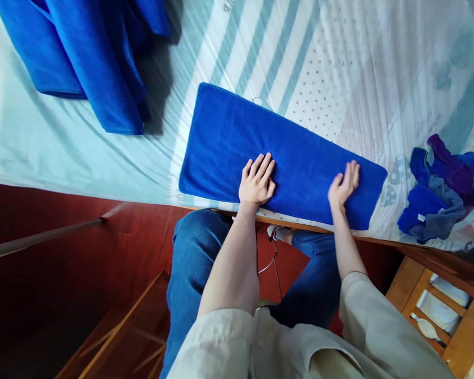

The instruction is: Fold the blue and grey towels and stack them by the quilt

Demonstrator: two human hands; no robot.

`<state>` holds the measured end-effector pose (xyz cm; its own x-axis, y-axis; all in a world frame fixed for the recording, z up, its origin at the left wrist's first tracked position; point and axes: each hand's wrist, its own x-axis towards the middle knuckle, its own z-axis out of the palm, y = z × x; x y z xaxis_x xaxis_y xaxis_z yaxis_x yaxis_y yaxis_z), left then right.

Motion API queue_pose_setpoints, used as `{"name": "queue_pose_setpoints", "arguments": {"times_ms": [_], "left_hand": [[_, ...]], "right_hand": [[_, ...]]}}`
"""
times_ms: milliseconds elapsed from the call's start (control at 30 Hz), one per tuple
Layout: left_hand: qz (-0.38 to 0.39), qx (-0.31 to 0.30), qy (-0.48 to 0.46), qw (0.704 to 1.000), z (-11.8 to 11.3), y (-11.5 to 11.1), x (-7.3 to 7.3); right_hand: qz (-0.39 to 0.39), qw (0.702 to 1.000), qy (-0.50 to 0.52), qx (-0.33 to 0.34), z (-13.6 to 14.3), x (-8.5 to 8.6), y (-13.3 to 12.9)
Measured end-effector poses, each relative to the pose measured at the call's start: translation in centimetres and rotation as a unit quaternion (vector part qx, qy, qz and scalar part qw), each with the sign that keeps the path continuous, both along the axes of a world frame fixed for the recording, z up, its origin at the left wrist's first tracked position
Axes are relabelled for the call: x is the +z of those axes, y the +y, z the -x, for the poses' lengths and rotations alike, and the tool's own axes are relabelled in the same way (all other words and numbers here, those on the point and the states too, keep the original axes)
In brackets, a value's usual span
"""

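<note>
A blue cloth (225, 142), like a towel with stitched edges, lies flat and lengthwise along the near edge of the bed. My left hand (257, 180) rests palm down near its middle, fingers spread, with faint creases in the fabric around it. Toward the cloth's right end, my right hand (344, 184) touches the surface on its side, fingers extended and thumb apart. Neither hand grasps anything.
More blue cloths (98, 63) hang or lie in folds at the upper left. A crumpled pile of blue, grey and purple cloths (438, 189) sits at the right. Striped, dotted sheeting (319, 68) covers the bed. A wooden drawer unit (454, 337) stands lower right.
</note>
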<state>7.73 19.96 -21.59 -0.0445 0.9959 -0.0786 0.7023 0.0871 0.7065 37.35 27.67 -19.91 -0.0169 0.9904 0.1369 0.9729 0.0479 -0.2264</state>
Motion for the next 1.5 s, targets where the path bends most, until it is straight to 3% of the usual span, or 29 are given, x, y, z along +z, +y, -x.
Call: {"name": "queue_pose_setpoints", "arguments": {"times_ms": [100,167,233,300,400,567,733,867,967,1100,1233,1333,1500], "left_hand": [[0.007,-0.002,0.003,1.000,0.1,0.0,-0.1],[0.012,-0.002,0.007,1.000,0.2,0.0,-0.2],[0.014,0.001,0.009,1.000,0.2,0.0,-0.3],[0.012,0.004,0.008,1.000,0.2,0.0,-0.3],[0.005,0.007,0.002,1.000,0.1,0.0,0.0],[0.003,0.011,-0.002,1.000,0.1,0.1,0.5],[0.008,0.019,-0.006,1.000,0.0,0.1,0.5],[0.010,0.018,-0.009,1.000,0.0,0.1,0.4],[0.013,0.017,-0.008,1.000,0.1,0.0,0.5],[0.022,0.020,-0.009,1.000,0.1,0.1,0.7],[0.020,0.016,-0.004,1.000,0.0,0.1,0.7],[0.025,0.013,0.000,1.000,0.1,0.0,0.5],[0.021,-0.005,0.027,0.999,0.4,-0.2,0.2]], "right_hand": [[0.114,0.981,0.066,0.144,11.1,0.2,1.2],[0.153,0.966,0.087,0.191,17.3,0.3,1.4],[0.175,0.957,0.095,0.212,21.1,0.2,1.4],[0.191,0.954,0.072,0.220,21.7,0.1,1.5],[0.186,0.954,0.038,0.233,17.8,0.3,2.0],[0.184,0.958,-0.009,0.220,5.9,1.0,3.2],[0.165,0.977,-0.046,0.129,-5.1,1.2,3.5],[0.121,0.989,-0.068,0.056,-10.2,1.1,4.1],[0.103,0.989,-0.084,0.064,-11.7,1.5,5.1],[0.125,0.981,-0.083,0.123,-13.0,1.8,6.3],[0.058,0.995,-0.020,0.080,-13.7,1.1,6.0],[0.051,0.993,-0.052,0.094,-12.4,1.1,3.8],[0.182,0.974,-0.083,0.106,-8.1,3.3,-2.8]]}}
